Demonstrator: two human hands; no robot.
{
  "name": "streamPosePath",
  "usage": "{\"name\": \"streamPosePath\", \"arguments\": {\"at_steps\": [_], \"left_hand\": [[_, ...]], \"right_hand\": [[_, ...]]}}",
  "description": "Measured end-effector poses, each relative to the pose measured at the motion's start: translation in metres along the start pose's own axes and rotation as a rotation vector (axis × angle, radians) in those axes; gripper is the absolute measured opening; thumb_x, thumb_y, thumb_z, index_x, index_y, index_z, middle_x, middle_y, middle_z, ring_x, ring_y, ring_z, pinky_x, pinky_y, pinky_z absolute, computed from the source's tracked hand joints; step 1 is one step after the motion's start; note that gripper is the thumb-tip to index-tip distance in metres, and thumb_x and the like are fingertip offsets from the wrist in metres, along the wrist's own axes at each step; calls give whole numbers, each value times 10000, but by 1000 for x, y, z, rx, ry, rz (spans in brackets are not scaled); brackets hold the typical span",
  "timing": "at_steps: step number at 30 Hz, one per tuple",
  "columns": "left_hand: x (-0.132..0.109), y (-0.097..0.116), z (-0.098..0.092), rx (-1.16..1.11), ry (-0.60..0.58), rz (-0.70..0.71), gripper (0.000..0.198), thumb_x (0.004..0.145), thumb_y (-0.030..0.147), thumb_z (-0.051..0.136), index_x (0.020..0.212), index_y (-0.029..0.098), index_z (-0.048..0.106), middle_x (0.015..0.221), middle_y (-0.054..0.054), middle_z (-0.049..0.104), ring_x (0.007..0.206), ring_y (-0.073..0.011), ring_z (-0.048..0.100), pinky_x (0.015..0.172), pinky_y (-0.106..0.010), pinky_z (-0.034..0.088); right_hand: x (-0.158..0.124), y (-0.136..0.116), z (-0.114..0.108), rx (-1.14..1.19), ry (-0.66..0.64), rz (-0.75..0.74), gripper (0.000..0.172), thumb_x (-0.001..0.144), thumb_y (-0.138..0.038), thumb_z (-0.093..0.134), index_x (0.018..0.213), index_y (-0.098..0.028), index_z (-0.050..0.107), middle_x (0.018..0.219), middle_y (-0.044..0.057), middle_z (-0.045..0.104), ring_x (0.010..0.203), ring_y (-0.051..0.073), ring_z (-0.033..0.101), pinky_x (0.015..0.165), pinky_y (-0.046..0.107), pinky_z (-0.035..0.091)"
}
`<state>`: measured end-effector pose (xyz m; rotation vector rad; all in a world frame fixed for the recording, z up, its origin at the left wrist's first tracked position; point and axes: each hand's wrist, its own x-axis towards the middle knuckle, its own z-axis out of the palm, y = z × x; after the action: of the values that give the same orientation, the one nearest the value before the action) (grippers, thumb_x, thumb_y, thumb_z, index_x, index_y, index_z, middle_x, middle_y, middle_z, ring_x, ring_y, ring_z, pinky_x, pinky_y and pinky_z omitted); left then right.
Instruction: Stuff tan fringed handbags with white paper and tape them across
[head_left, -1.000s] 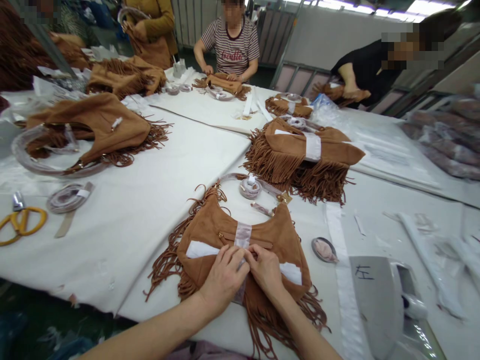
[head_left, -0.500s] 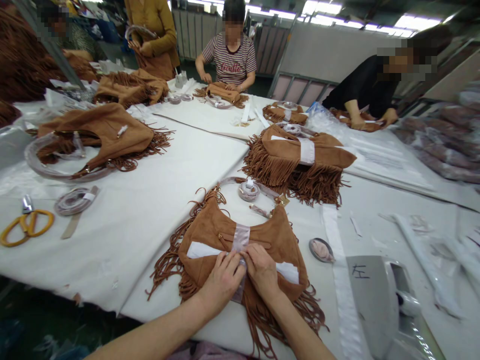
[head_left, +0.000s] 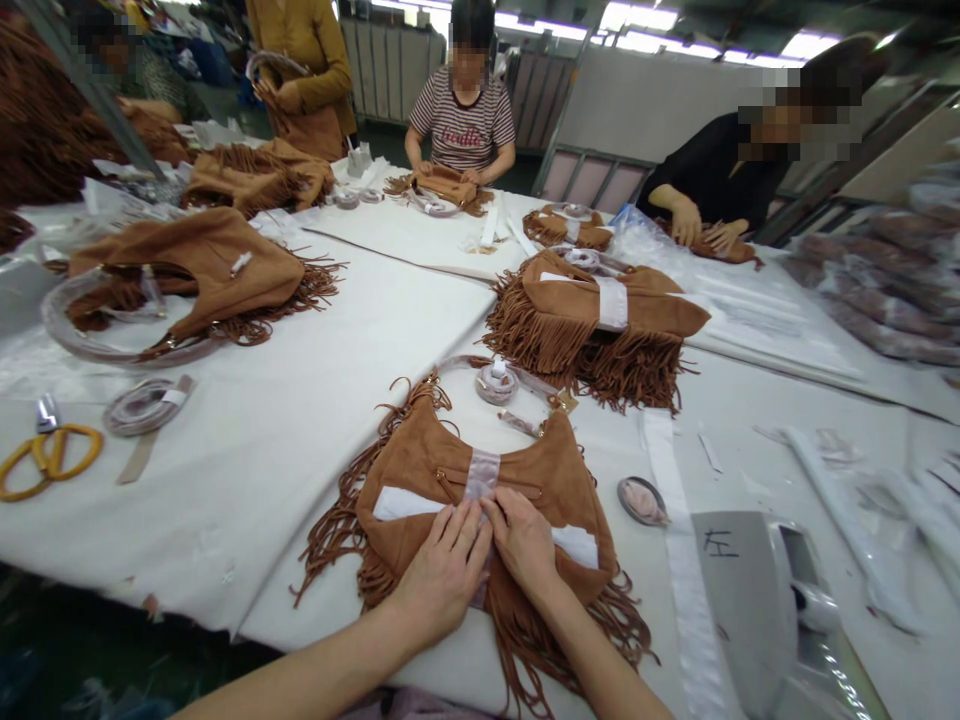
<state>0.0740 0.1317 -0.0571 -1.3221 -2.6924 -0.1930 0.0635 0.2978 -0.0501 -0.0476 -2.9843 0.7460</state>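
A brown fringed bag (head_left: 536, 465) lies flat in front of me, its wrapped handle curving away at the top. A pale band (head_left: 481, 472) runs down its middle, with white paper (head_left: 576, 546) showing at both sides. On the band's lower part rests my left hand (head_left: 442, 570), fingers stretched and lying side by side. My right hand (head_left: 523, 540) touches the same band from the right, its fingertips meeting those of the left, fingers bent; what is under the fingertips is hidden. A coiled strap (head_left: 496, 382) sits inside the handle's curve.
Yellow-handled scissors (head_left: 51, 455) and another coiled strap (head_left: 146, 405) lie left. Beyond are a banded bag (head_left: 611, 300) and another bag (head_left: 225, 260). A tape dispenser (head_left: 757, 600) and a small round dish (head_left: 642, 500) are right. Several people work around the table (head_left: 300, 370).
My left hand's fingers have flattened and straightened on the band. My right hand has barely moved. The person in black at the right has shifted left, hands now further apart from their earlier place.
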Motion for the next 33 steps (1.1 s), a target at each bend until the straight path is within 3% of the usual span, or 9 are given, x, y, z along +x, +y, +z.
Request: {"name": "streamPosePath", "arguments": {"at_steps": [6, 11, 15, 20, 23, 25, 27, 30, 33], "left_hand": [[-1, 0, -4, -14, -14, 18, 551, 942, 375, 408, 1402, 81, 332, 1468, -224, 359, 1374, -346, 310, 1108, -487, 260], [-1, 5, -2, -18, -36, -18, 651, 923, 497, 411, 1415, 82, 315, 1490, -250, 300, 1394, -377, 251, 1089, -613, 231], [-2, 8, -2, -4, -29, -40, 747, 887, 590, 419, 1415, 72, 315, 1476, -270, 311, 1396, -384, 241, 1089, -624, 226], [-2, 8, -1, 5, -29, -41, 746, 881, 579, 440, 1413, 70, 318, 1460, -273, 338, 1380, -385, 279, 1094, -600, 236], [-3, 9, 1, 0, -11, -53, 782, 869, 603, 440, 1431, 81, 287, 1470, -265, 326, 1379, -388, 280, 1095, -595, 235], [-4, 10, 2, 7, 1, -57, 791, 868, 606, 439, 1437, 83, 274, 1475, -261, 321, 1380, -383, 280, 1099, -592, 225], [-6, 10, 2, 17, -1, -49, 779, 874, 587, 438, 1435, 71, 277, 1469, -258, 335, 1380, -370, 286, 1107, -585, 209], [-6, 10, 1, 21, -15, -25, 724, 888, 557, 419, 1394, 43, 357, 1431, -261, 396, 1376, -357, 299, 1116, -583, 180], [-6, 10, 0, 24, -9, -13, 685, 893, 542, 416, 1361, 41, 414, 1413, -264, 419, 1375, -359, 300, 1116, -588, 165]], "right_hand": [[-1, 1, 3, 22, 11, 19, 290, 970, -383, 365, 859, -219, 577, 835, 14, 646, 822, 164, 591, 752, 262, 405], [0, 0, 2, 41, 17, 64, 296, 952, -397, 405, 799, -226, 592, 809, 12, 663, 801, 169, 602, 723, 262, 403], [2, -2, 3, 71, 43, 103, 309, 930, -431, 443, 772, -235, 622, 789, 6, 683, 757, 157, 616, 688, 257, 404], [4, -5, 5, 120, 173, 180, 326, 897, -494, 469, 839, -229, 650, 735, 9, 694, 631, 151, 619, 597, 259, 418], [-2, -7, 3, 165, 292, 176, 357, 940, -440, 379, 1001, -188, 623, 876, 61, 706, 775, 170, 650, 701, 288, 479], [-9, -9, 0, 182, 352, 101, 352, 955, -380, 351, 1056, -164, 610, 997, 104, 693, 924, 185, 637, 827, 327, 485], [-16, -11, -3, 161, 328, -89, 317, 955, -306, 364, 1108, -165, 602, 1057, 114, 687, 1007, 190, 619, 907, 364, 467], [-23, -17, -5, 47, 149, -394, 343, 950, -227, 368, 1247, -175, 533, 1171, 109, 660, 1101, 187, 593, 977, 402, 432], [-23, -21, -5, -86, 27, -431, 405, 955, -242, 355, 1338, -151, 448, 1287, 119, 595, 1200, 195, 533, 1020, 419, 396]]}}
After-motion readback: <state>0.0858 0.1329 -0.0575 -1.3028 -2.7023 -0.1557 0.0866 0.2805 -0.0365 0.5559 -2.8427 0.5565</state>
